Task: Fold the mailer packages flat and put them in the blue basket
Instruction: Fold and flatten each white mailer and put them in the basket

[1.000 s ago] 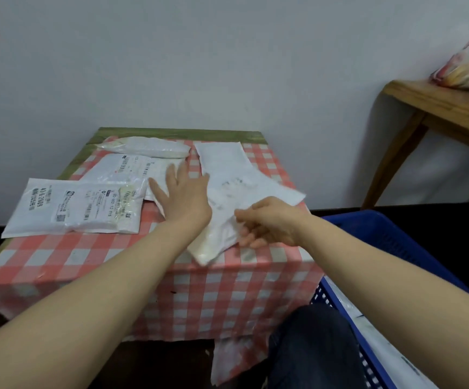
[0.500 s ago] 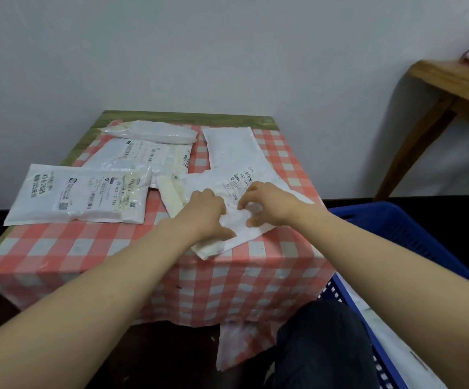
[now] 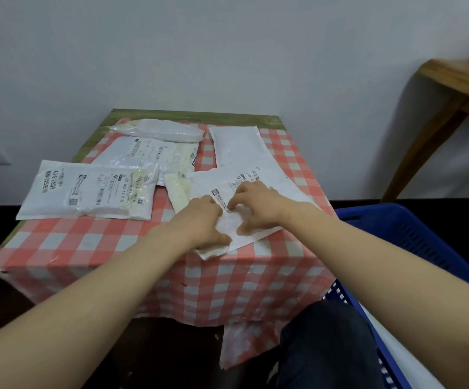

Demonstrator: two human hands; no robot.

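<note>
A white mailer (image 3: 272,189) with a printed label lies near the front right of the small table, partly folded over. My left hand (image 3: 199,223) grips its near left edge, fingers curled on the plastic. My right hand (image 3: 258,206) presses down on the mailer's middle with fingers bent. Three more white mailers lie to the left and behind: one with large digits (image 3: 87,192), one behind it (image 3: 143,155), and a puffy one (image 3: 157,130) at the back. Another plain white mailer (image 3: 239,144) lies behind the held one. The blue basket (image 3: 413,240) stands low at the right.
The table wears a red-and-white checked cloth (image 3: 87,242) that hangs over the front edge. A wooden table (image 3: 458,85) stands at the far right against the wall. My dark trouser leg (image 3: 326,346) shows beside the basket, which holds something white.
My left hand has come off the mailer's top and moved to its near left edge. My right hand has shifted onto the mailer's middle. The view has drifted a little to the left.
</note>
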